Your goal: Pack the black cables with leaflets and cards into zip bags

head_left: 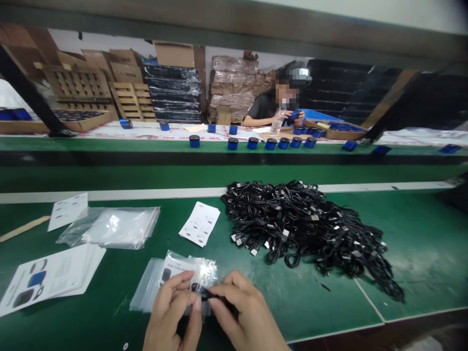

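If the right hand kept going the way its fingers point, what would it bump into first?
The right hand points left, so it would likely meet the left hand first, just past the black cable they pinch over a clear bag.

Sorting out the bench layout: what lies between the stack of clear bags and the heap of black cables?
In the head view, a small folded white leaflet lies on the green mat between the clear bags and the black cables.

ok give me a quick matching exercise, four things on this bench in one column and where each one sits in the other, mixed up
Things:
1. pile of black cables
2. stack of printed sheets
3. row of blue caps
4. small clear bag

Places:
A. far shelf, in front of the other person
B. at the fingers of both hands
C. right of centre on the green mat
D. near left of the mat

Pairs: 1-C, 2-D, 3-A, 4-B
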The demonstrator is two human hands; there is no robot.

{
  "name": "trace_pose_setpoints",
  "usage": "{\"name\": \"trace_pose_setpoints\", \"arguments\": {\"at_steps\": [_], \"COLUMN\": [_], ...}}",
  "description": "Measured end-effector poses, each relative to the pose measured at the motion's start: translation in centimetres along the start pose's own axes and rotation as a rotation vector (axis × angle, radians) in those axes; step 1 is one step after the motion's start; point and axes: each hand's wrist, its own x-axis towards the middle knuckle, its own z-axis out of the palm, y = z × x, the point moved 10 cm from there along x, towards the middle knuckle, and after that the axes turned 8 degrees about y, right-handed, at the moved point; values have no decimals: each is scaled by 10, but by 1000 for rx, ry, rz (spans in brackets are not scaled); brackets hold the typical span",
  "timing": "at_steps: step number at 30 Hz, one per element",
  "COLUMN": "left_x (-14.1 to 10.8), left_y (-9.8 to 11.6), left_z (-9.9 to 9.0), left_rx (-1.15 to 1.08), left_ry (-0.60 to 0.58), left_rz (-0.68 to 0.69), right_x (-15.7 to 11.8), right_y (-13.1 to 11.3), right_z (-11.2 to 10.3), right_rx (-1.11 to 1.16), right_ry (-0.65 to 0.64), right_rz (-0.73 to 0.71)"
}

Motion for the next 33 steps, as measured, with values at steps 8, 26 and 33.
{"name": "trace_pose_setpoints", "arguments": {"at_steps": [8, 26, 33], "left_x": [-4, -15, 10], "left_y": [12, 49, 25], "left_z": [-1, -8, -16], "left_rx": [44, 95, 215], "left_ry": [20, 189, -135], "left_rz": [54, 339, 227], "right_x": [-7, 3, 7], "right_y": [40, 15, -12], "right_z": [23, 9, 10], "right_rx": [569, 49, 142], "right_ry": [73, 173, -156], "right_rz": [468, 132, 63]}}
